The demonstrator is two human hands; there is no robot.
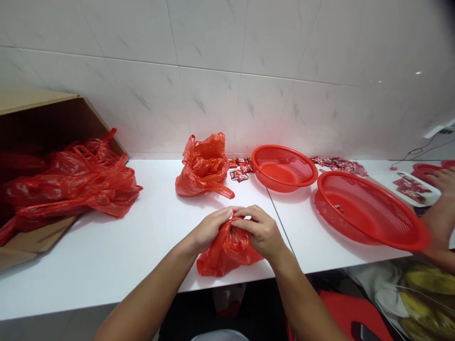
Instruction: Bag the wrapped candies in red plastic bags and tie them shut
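A filled red plastic bag rests on the white table near its front edge, directly before me. My left hand grips the gathered top of the bag from the left. From the right, my right hand closes its fingers on the same gathered neck, and the two hands' fingertips meet at the top. What is inside the bag cannot be seen. Behind it stands another red plastic bag, its mouth loosely open and handles sticking out. Several small red wrapped packets lie beside that bag.
A cardboard box on the left spills red plastic bags. Two red baskets stand on the right, the nearer one holding a few small bits. Patterned red packets lie behind them. Another person's arm reaches in at far right.
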